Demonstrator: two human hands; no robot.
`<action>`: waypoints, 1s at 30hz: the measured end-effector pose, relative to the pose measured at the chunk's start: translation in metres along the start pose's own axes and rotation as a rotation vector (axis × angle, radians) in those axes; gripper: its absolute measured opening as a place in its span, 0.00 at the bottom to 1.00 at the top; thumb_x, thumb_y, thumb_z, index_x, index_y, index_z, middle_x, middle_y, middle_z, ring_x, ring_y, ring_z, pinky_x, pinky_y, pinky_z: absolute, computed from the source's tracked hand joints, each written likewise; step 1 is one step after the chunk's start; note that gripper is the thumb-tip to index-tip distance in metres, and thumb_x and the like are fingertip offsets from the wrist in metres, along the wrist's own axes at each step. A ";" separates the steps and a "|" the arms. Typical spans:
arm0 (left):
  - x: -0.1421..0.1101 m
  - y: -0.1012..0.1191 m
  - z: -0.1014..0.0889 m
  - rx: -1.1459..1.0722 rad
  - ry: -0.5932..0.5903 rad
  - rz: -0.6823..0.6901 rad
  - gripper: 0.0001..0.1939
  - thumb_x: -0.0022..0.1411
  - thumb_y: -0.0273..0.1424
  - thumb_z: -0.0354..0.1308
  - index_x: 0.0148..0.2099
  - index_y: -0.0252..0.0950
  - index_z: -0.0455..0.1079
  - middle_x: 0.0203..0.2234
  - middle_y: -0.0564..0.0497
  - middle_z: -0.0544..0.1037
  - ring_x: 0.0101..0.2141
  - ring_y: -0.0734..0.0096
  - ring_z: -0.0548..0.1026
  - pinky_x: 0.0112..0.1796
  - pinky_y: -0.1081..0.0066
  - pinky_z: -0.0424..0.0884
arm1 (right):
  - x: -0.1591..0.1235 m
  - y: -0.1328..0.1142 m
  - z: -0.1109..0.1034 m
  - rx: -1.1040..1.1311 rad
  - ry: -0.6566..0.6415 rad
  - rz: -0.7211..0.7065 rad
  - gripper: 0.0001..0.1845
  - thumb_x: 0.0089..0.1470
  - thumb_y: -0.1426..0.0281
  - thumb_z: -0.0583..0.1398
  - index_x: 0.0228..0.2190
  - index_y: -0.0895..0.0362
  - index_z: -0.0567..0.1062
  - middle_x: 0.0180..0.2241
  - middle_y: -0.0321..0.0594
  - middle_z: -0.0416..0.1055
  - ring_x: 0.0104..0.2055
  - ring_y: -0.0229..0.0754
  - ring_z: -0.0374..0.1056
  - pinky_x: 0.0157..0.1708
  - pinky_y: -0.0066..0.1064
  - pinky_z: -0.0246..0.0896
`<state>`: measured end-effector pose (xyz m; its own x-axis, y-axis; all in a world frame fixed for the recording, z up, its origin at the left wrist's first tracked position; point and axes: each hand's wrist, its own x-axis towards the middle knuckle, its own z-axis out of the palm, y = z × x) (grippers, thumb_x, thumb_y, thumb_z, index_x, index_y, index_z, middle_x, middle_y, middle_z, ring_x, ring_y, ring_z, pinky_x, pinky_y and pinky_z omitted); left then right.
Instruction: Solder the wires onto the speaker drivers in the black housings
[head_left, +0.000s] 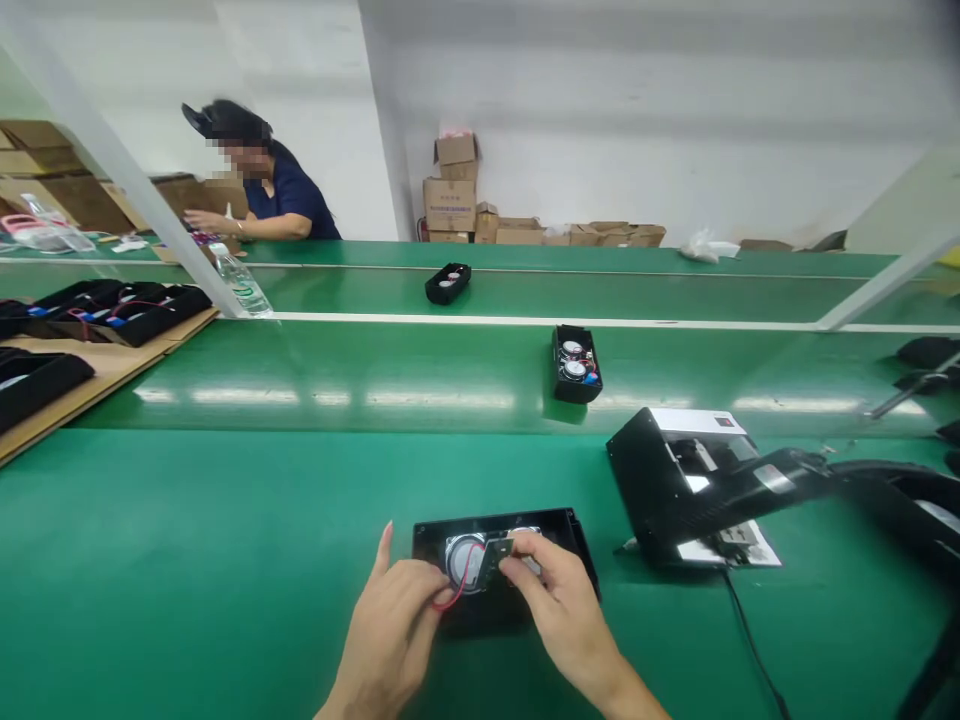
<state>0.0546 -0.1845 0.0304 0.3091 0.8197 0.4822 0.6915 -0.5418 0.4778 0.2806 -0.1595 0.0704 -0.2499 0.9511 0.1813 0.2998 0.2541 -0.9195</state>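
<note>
A black speaker housing (487,615) lies on the green bench in front of me, its inside facing up with round silver speaker drivers (463,562) showing. My right hand (559,600) pinches a small dark circuit board (493,562) between thumb and forefinger, held over the housing. Red wire (466,580) loops from the board towards my left hand (397,620). The left thumb and fingertips close on that wire at the housing's left side, with one finger raised. Part of the second driver is covered by my right hand.
A black machine with a white top (701,420) stands at the right, its cable running forward. Another housing (576,365) sits on the belt, a further one (448,284) beyond. More housings (142,312) fill a wooden board at left. A person (277,195) works across the line beyond a bottle (244,285).
</note>
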 end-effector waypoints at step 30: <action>0.044 -0.006 0.002 -0.106 -0.341 -0.016 0.21 0.52 0.27 0.69 0.50 0.44 0.75 0.29 0.59 0.81 0.32 0.68 0.78 0.69 0.39 0.46 | 0.021 -0.016 -0.015 -0.687 -0.634 -0.042 0.14 0.50 0.77 0.63 0.41 0.59 0.76 0.45 0.48 0.74 0.46 0.51 0.70 0.45 0.39 0.65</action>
<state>0.0654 -0.1449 0.0475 0.5115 0.8333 0.2096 0.6316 -0.5300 0.5658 0.2840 -0.1407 0.0939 -0.6675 0.7172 -0.2003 0.7072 0.5264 -0.4719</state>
